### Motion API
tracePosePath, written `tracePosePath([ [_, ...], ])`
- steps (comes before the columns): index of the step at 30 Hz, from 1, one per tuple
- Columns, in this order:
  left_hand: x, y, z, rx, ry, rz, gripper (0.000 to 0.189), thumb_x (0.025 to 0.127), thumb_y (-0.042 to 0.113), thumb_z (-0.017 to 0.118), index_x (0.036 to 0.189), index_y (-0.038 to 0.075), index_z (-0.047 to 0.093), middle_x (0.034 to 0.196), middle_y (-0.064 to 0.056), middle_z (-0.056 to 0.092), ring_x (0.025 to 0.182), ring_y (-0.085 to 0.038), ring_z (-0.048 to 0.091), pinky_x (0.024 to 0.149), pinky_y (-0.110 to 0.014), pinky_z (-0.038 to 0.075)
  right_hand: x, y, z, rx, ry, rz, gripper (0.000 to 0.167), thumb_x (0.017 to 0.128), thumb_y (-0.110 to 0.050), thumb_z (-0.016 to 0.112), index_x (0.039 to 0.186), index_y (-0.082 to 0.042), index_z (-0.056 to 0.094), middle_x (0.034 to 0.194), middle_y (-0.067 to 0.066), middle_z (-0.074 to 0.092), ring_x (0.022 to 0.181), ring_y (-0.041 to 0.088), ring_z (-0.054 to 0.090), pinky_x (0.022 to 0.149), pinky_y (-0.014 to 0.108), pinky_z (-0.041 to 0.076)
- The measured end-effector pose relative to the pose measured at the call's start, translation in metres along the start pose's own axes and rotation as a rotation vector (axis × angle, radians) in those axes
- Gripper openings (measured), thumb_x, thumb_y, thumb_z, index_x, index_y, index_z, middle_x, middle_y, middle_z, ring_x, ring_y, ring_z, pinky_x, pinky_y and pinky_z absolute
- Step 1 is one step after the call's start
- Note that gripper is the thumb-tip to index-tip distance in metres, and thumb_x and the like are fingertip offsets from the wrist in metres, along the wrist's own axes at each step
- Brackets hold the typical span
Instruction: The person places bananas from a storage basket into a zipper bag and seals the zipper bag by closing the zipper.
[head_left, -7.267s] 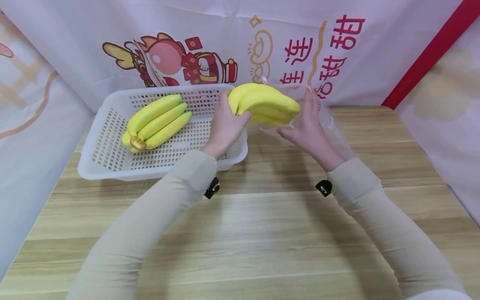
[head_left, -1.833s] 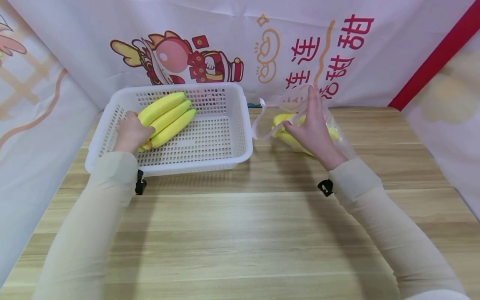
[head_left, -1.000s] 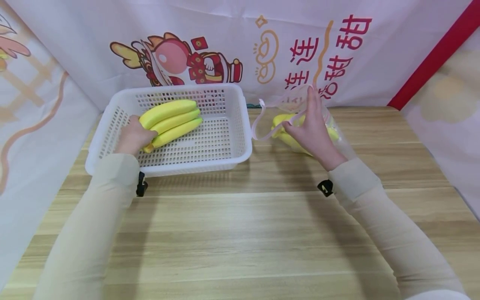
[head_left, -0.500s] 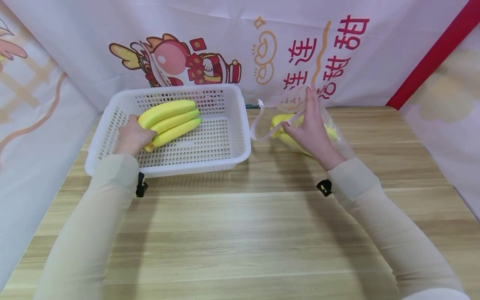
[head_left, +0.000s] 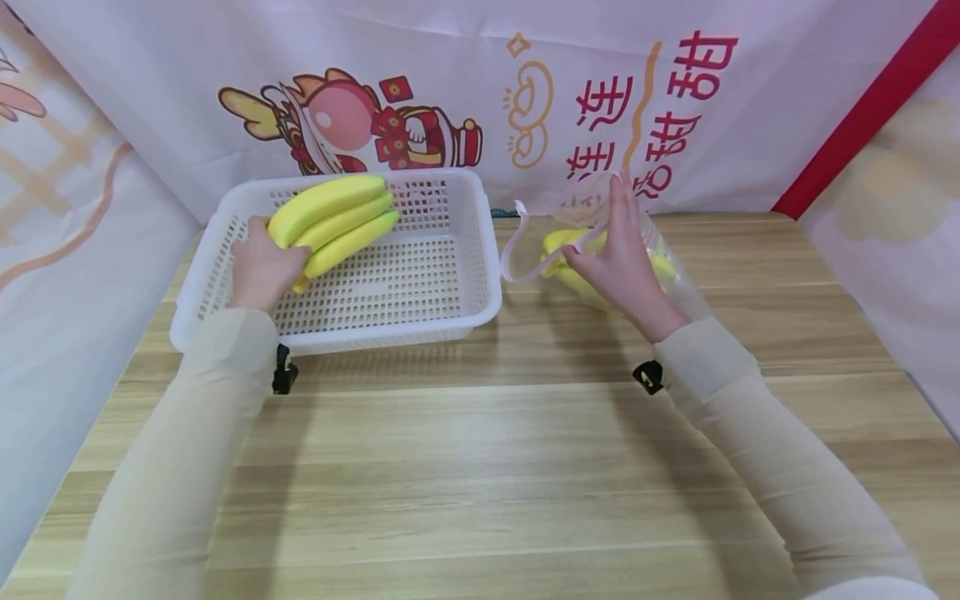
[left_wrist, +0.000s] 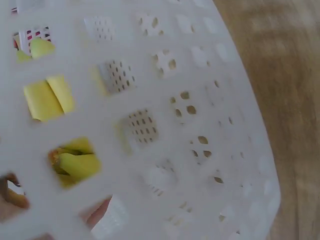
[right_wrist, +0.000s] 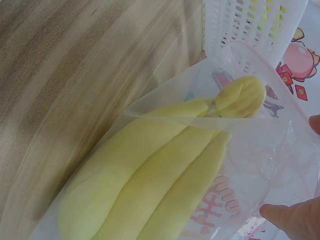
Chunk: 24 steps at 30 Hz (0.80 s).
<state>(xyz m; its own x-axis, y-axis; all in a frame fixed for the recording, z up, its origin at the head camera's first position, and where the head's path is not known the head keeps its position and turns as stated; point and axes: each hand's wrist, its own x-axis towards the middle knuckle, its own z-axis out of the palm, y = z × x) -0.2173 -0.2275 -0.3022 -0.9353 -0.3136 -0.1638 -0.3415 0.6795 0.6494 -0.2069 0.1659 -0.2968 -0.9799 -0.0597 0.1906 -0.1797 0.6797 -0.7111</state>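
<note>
My left hand [head_left: 262, 267] grips the stem end of a yellow banana bunch [head_left: 337, 218], which is raised a little inside the white perforated basket [head_left: 480, 321]. Through the basket's holes, the left wrist view shows parts of the bananas [left_wrist: 77, 167]. My right hand [head_left: 626, 258] props up the mouth of a clear plastic bag [head_left: 517, 242] with a pinkish rim, its thumb and fingers spread apart. Inside the bag lies a second banana bunch [right_wrist: 150, 175], stem toward the opening. In the right wrist view, only the thumb [right_wrist: 292, 217] and a fingertip show at the right edge.
The basket stands at the back left of the wooden table [head_left: 480, 467], against a printed white cloth backdrop [head_left: 480, 50]. The bag lies just right of the basket. Cloth sides [head_left: 885, 250] border the table left and right.
Earlier, both hands held the other bunch by the bag; it is now inside. My left hand went to the basket, took hold of the remaining bunch, turned it and lifted it slightly. The right hand stays put.
</note>
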Motion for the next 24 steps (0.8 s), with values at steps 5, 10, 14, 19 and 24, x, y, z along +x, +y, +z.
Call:
tracePosePath([
  [5, -0.001, 0.011, 0.000, -0.019, 0.034, 0.011, 0.073, 0.094, 0.029, 0.048, 0.152, 0.010, 0.008, 0.137, -0.023, 0.037, 0.107, -0.028, 0.048, 0.081, -0.032, 0.049, 0.000, 0.000, 0.000, 0.002, 0.000, 0.002, 0.104, 0.084, -0.016, 0.069, 0.154, -0.015, -0.008, 0.161, -0.001, -0.015, 0.150, 0.020, -0.005, 0.123, 0.042, 0.011],
  [10, -0.004, 0.025, 0.002, -0.063, 0.031, 0.019, 0.072, 0.096, 0.032, 0.048, 0.153, 0.016, 0.007, 0.140, -0.021, 0.030, 0.110, -0.025, 0.045, 0.080, -0.029, 0.051, 0.000, 0.000, -0.002, 0.007, -0.001, 0.000, 0.104, 0.084, -0.017, 0.069, 0.154, -0.016, -0.008, 0.161, 0.000, -0.013, 0.150, 0.021, -0.002, 0.123, 0.043, 0.013],
  [14, -0.007, 0.036, 0.006, -0.100, 0.031, 0.033, 0.070, 0.095, 0.031, 0.051, 0.152, 0.018, 0.012, 0.138, -0.018, 0.031, 0.106, -0.021, 0.046, 0.079, -0.027, 0.053, 0.001, 0.000, -0.002, 0.010, -0.003, 0.001, 0.103, 0.085, -0.017, 0.069, 0.154, -0.015, -0.008, 0.161, 0.000, -0.013, 0.150, 0.022, -0.001, 0.123, 0.043, 0.014],
  [19, -0.012, 0.048, 0.011, -0.130, 0.012, 0.048, 0.069, 0.095, 0.031, 0.052, 0.151, 0.020, 0.013, 0.137, -0.015, 0.034, 0.102, -0.020, 0.050, 0.076, -0.027, 0.055, 0.001, -0.001, -0.002, 0.007, -0.001, 0.006, 0.103, 0.085, -0.018, 0.069, 0.154, -0.015, -0.007, 0.162, 0.000, -0.013, 0.150, 0.022, -0.002, 0.122, 0.044, 0.014],
  [24, -0.019, 0.063, 0.020, -0.111, 0.019, 0.099, 0.068, 0.095, 0.030, 0.055, 0.151, 0.022, 0.017, 0.138, -0.012, 0.040, 0.111, -0.021, 0.048, 0.086, -0.031, 0.052, 0.001, -0.001, -0.001, 0.005, 0.003, 0.004, 0.103, 0.084, -0.018, 0.069, 0.154, -0.014, -0.006, 0.161, -0.001, -0.013, 0.150, 0.021, -0.003, 0.122, 0.044, 0.013],
])
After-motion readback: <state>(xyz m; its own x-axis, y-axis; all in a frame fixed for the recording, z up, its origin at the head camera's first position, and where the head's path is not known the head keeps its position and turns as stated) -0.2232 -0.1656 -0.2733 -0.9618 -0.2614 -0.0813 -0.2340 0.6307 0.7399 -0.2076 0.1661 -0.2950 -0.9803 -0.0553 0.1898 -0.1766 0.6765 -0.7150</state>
